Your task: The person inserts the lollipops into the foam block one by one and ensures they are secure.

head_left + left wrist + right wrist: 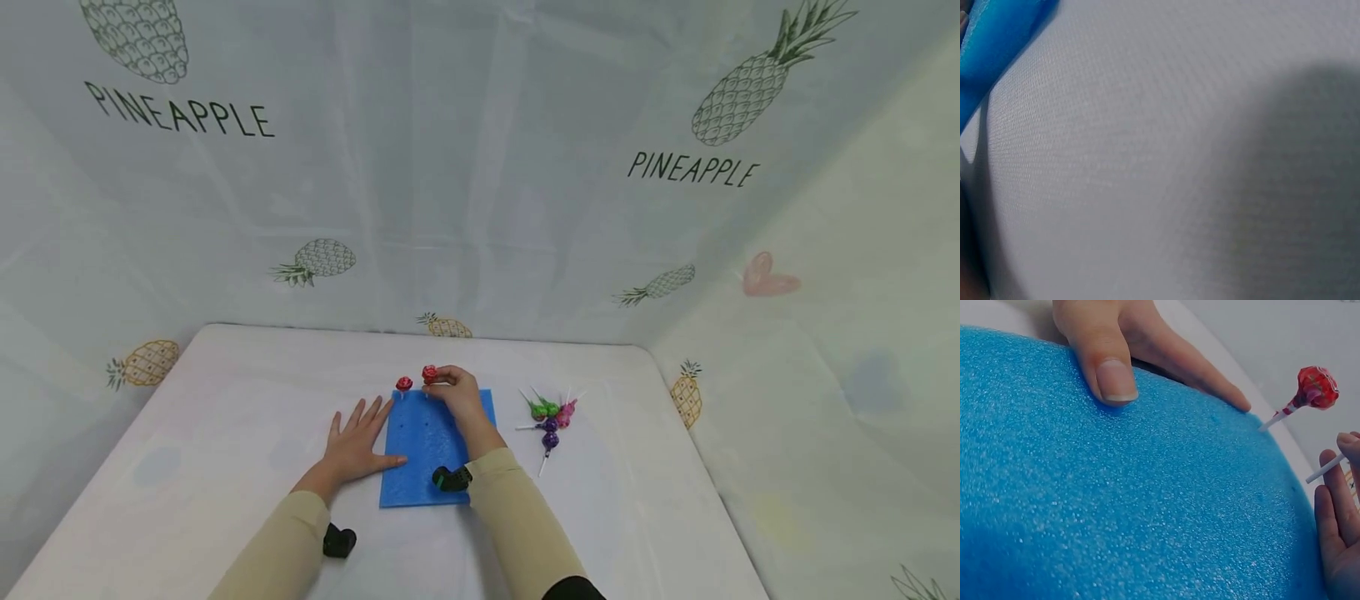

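Note:
A blue foam board [420, 446] lies flat on the table. My left hand [356, 447] rests at its left edge with fingers spread and straight, its thumb [1116, 381] pressing on the foam. Near the far left corner, one red-wrapped lollipop [404, 384] stands upright, its white stick stuck in the board. Over the far edge, my right hand [461, 402] pinches a second red lollipop [429, 373] by its stick. In the right wrist view, the lower end of that white stick [1324, 470] shows, clear of the foam. Only a corner of the board [997, 44] appears in the left wrist view.
To the right of the board lie several loose lollipops: green [551, 409], pink [566, 414] and purple [551, 439], their white sticks pointing various ways. The pale table [247, 417] ends at a back edge, beyond which hangs a pineapple-print curtain [450, 167].

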`<state>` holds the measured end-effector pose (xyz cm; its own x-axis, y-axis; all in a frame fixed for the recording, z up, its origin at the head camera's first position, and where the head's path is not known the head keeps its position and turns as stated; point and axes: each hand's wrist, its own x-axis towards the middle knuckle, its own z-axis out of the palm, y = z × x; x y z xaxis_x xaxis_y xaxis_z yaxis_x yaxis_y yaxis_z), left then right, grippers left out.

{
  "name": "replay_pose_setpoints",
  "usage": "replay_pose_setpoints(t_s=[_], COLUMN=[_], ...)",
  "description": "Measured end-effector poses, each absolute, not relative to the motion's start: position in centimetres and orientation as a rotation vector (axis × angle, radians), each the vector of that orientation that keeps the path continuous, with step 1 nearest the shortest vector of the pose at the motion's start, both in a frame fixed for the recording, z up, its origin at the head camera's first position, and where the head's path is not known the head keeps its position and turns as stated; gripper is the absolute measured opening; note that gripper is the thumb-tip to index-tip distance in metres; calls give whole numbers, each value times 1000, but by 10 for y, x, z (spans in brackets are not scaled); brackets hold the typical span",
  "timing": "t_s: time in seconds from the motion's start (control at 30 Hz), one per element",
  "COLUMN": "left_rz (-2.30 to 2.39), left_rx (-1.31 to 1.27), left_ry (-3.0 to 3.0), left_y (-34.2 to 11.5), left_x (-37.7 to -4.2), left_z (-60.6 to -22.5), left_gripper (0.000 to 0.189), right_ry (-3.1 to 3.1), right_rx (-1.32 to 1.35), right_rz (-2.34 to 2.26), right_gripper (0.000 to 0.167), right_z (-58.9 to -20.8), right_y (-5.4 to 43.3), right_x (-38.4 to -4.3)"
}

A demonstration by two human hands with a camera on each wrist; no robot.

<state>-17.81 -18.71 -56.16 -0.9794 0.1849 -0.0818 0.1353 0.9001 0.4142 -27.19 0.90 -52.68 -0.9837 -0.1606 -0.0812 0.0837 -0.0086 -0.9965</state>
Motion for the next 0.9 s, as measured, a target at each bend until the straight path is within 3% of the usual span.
replay_pose_setpoints(t_s=[0.43, 0.9], left_rz=[633, 616], left_rx=[251, 250], left_ry=[2942, 2937], left_y=[-185, -187], left_x=[-178, -179], left_z=[-562, -562], left_gripper=[115, 114], right_ry=[2104, 2095], right_rx=[-22, -68], right_rz=[-2131, -2136], right_gripper=[18, 15], right_z=[-537, -524], right_y=[8, 12], right_x=[-271, -263])
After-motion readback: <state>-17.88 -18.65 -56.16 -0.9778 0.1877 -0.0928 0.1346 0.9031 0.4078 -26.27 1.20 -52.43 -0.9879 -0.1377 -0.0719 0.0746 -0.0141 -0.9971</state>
